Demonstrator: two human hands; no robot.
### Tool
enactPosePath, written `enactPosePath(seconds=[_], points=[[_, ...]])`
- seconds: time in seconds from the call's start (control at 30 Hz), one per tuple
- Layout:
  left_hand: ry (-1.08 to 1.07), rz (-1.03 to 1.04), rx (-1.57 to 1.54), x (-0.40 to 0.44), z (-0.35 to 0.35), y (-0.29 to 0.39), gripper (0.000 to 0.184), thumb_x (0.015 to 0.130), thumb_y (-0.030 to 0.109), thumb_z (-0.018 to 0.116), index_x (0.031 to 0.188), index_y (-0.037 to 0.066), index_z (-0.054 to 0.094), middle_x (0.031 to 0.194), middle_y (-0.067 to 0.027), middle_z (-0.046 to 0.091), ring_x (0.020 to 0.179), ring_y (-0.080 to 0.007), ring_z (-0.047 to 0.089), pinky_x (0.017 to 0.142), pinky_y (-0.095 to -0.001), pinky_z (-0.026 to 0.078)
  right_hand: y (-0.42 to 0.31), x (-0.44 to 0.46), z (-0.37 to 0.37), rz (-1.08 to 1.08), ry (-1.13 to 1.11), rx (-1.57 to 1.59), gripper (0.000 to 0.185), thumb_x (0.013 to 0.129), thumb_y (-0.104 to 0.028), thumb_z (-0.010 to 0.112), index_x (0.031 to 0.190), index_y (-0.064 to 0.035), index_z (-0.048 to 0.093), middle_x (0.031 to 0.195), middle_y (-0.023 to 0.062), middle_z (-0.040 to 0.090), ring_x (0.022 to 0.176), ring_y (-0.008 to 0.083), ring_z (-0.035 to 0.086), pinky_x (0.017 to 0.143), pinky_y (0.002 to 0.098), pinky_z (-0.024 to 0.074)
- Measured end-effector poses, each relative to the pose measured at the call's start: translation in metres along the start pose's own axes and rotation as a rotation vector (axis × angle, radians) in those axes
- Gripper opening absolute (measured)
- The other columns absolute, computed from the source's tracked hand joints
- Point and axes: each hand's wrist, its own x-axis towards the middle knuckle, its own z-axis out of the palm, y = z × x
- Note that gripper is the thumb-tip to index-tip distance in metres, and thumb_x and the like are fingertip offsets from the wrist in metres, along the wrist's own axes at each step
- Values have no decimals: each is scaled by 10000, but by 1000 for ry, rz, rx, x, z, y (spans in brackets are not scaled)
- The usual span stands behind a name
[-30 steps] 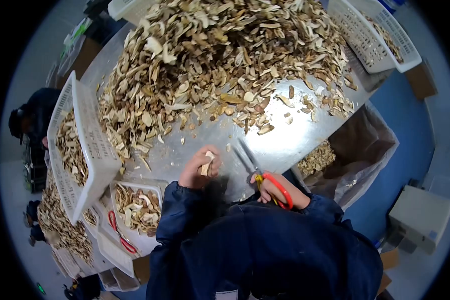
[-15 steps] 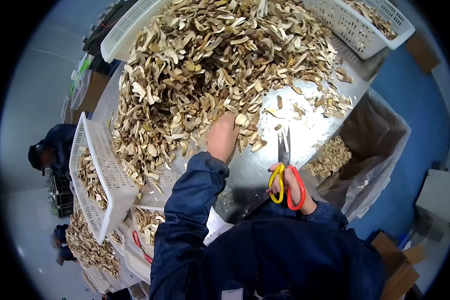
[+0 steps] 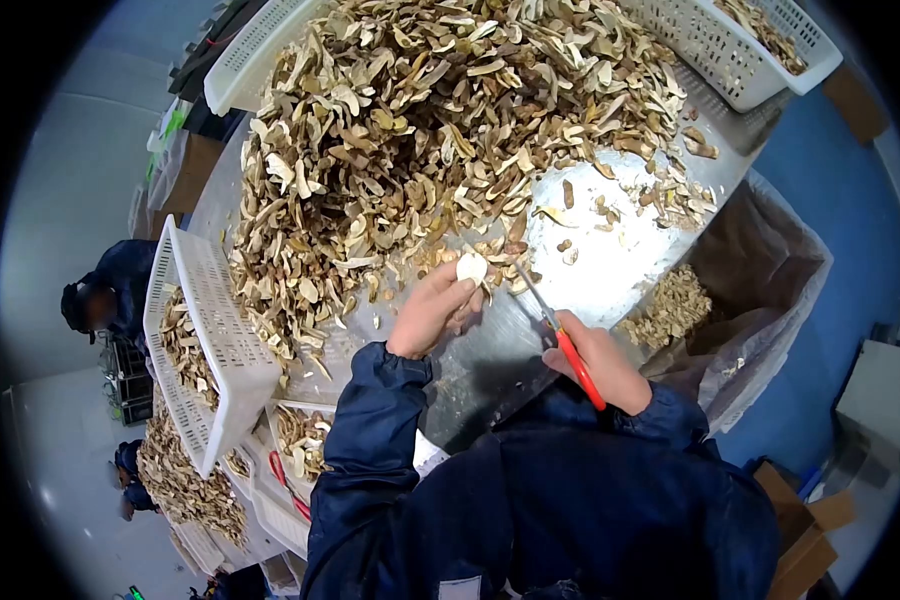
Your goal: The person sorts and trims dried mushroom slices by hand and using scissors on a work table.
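Since the earlier frame, we find that the left hand has drawn back from the edge of the heap toward the near side, and that the scissors, formerly pointing to the far side, have swung so that their blades point far and left.

Head view: we record the left grip as narrow, with a pale slice pinched between thumb and fingers, raised at the near edge of the heap. The right hand has its grip closed about the red handle of the scissors. The blades lie to the right of the pale slice; how far apart they stand, we cannot tell.

We note the heap of brown and cream slices across the far part of the metal counter, with loose pieces scattered to the right of it. A white crate of slices stands tilted at the left; another perforated crate stands at the far right. Near the left sleeve we observe a tray holding slices and, beside it, red-handled scissors. At the right, below the counter's edge, a lined box contains pale pieces.
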Motion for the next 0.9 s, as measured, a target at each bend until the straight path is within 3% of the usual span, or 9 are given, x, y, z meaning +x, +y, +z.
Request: enactPosePath(seconds=[0.07,0.2,0.3,0.5,0.63,0.67,0.8,0.83,0.9], points=[[0,24,111,-7,1,-4,270,958,255,512,1063,20,592,714,25,536,561,-34,387,530,-176,301,-7,-3,-4,-86,41,-78,505,840,-350,663,1152,-17,445,757,203,572,743,377,572,671,421,447],[-69,-15,331,-18,2,-1,214,933,218,532,889,37,636,723,27,572,624,-31,455,557,-192,333,-13,-7,-11,-229,86,-162,532,797,-355,701,1127,-23,448,794,217,574,804,402,563,706,450,439],[-159,12,506,-24,7,5,203,926,193,523,908,39,654,717,28,575,638,-43,476,577,-204,355,-16,-8,-17,-257,30,-180,529,784,-355,708,1104,-24,448,787,224,580,793,416,571,685,451,444],[-241,-113,290,-27,-2,-8,228,908,153,507,1013,7,648,709,-7,588,635,-67,516,561,-225,402,-19,-13,-9,-46,-145,-328,406,802,-341,699,946,-22,492,720,213,590,705,407,596,598,437,451],[-214,-141,-92,-29,-20,-21,338,866,78,467,1185,-1,544,716,-62,602,612,-91,540,473,-225,418,-2,-14,7,-113,-43,64,324,833,-275,673,956,-15,524,634,187,554,614,372,581,577,397,448],[-151,-101,-217,-27,-29,-29,335,818,26,462,1150,22,499,795,-100,593,584,-102,532,432,-196,399,2,-15,10,-106,-15,147,307,838,-255,666,973,-15,529,611,176,539,584,349,575,569,382,445],[74,-9,-518,-10,-60,-30,155,802,-61,487,890,67,480,913,-88,544,715,-122,564,453,-144,417,7,-17,16,44,5,320,270,851,-191,639,1033,-15,545,560,123,487,508,234,520,543,318,423],[52,-25,-485,0,-72,-29,114,823,-13,548,876,67,487,905,-88,546,741,-123,565,446,-166,421,8,-17,18,56,15,335,266,851,-189,639,1032,-16,547,558,118,485,505,212,509,540,311,419],[287,-108,204,13,-75,-24,139,807,63,648,875,50,527,869,-62,546,749,-60,527,481,-219,416,10,-17,21,81,35,361,259,852,-184,638,1029,-17,550,555,106,479,499,169,488,533,296,410]])
